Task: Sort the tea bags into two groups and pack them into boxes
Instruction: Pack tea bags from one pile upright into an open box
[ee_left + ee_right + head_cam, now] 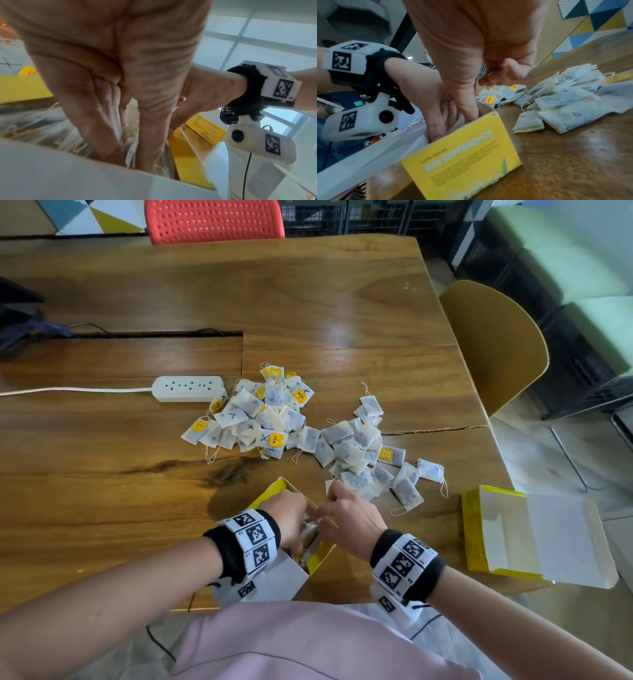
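An open yellow tea box [322,556] stands at the table's near edge with tea bags [51,135] upright inside. My left hand [287,515] reaches down into it, and its fingers [106,135] and thumb hold a bunch of tea bags between them. My right hand [349,515] is at the box's right wall [467,155]; its thumb presses on the wall's top edge, while its other fingers [494,78] curl on nothing. Beyond lie two piles: X-marked bags with yellow tags [260,412] and bags with purple marks [359,453].
A second yellow box [534,535] lies open at the table's right edge. A white power strip [188,388] with its cord sits left of the piles, behind it a cable slot in the table. A yellow chair [496,347] stands right, a red one [212,220] at the far side.
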Tool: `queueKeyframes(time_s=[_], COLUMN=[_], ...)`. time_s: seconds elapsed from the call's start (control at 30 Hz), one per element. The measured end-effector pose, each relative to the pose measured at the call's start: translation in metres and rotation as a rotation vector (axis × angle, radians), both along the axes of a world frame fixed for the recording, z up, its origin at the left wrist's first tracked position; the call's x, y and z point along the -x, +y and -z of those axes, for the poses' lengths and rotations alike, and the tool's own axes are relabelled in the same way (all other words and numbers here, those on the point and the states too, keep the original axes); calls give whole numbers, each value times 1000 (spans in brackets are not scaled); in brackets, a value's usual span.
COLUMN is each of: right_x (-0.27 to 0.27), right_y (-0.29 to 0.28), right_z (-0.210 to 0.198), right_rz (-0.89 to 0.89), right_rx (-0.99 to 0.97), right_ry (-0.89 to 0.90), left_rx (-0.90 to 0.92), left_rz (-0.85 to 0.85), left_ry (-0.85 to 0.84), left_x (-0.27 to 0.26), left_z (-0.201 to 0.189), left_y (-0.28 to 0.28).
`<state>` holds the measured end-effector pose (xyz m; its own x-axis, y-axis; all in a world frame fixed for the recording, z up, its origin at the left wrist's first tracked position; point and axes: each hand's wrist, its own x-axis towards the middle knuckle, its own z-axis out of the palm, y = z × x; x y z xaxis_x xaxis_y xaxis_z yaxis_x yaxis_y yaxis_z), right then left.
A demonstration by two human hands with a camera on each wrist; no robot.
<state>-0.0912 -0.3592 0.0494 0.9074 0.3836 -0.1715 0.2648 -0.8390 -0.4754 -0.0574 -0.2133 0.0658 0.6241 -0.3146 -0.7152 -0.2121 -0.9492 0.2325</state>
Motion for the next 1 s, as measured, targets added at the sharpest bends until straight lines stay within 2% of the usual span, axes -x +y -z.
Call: queueKeyframes(time_s=[0.17,0.4,0.47,0.6,0.83,1.0], right_x=[-8,-10,-11,-12,-11,-17], right_y=[13,11,8,6,12,-3], right_z=[9,1,0,-4,0,-4], right_rz=[-116,-134,-150,-104,-148,-90], right_rx=[167,122,150,84,284,156], right_ry=[-47,29,69,129,146,164], left_rx=[47,142,173,240,217,234], left_rz=[-68,-172,-193,-227,-192,-177], left_ry=[-7,-25,-75,-168,-120,-140], left_x=[2,-2,-3,-4,1,4], left_z=[4,8,7,3,10,10], left_y=[7,17,18,17,12,14])
